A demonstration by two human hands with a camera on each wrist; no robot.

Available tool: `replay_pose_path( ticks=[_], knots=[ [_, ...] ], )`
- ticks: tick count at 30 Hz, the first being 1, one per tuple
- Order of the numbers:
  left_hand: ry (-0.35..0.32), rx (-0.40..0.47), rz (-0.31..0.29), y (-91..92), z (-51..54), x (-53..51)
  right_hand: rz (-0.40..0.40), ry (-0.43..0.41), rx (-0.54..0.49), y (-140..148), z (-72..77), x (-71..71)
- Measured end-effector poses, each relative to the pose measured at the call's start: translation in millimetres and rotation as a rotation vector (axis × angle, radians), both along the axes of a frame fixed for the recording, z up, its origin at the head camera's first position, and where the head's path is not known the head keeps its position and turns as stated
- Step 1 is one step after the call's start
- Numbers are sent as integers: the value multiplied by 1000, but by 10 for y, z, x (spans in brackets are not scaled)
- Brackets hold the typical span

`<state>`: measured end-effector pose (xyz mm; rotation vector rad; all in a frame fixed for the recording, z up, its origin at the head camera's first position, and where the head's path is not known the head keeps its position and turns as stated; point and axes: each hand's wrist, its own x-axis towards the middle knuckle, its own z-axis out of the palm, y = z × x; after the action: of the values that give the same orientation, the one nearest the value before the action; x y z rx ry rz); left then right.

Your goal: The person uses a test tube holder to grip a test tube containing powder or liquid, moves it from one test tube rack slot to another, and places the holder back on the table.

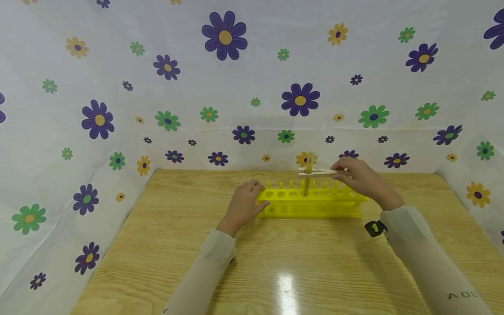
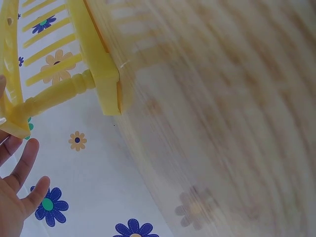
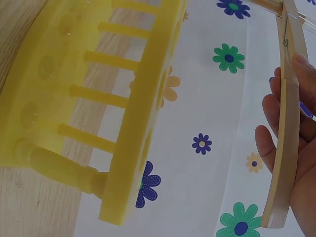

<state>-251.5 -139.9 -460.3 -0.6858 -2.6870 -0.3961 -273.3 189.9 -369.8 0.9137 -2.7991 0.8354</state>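
A yellow test tube rack (image 1: 311,209) stands on the table. At its left end my left hand (image 1: 243,204) grips the top plate between thumb and fingers; the left wrist view shows this hand (image 2: 19,197) by the rack's end (image 2: 106,74). My right hand (image 1: 360,177) pinches a wooden clamp (image 1: 323,172), whose jaws are around a glass tube (image 1: 307,186) with brownish-yellow contents. The tube is nearly upright, its lower end at a middle hole; whether it is inside cannot be told. In the right wrist view, the clamp (image 3: 286,148) lies along my hand (image 3: 303,133).
Wood-grain table (image 1: 177,245) extends in front of the rack and to both sides. Behind it and at the sides hangs a white cloth (image 1: 252,78) with printed flowers. A small black object (image 1: 376,228) hangs at the right sleeve's cuff.
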Motion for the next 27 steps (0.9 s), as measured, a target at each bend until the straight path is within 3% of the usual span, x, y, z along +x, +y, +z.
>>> replay_pose_path(
  ticks=[27],
  knots=[
    [-22, 0, 10, 5, 11, 7, 6, 2, -8, -17, -137, 12]
  ],
)
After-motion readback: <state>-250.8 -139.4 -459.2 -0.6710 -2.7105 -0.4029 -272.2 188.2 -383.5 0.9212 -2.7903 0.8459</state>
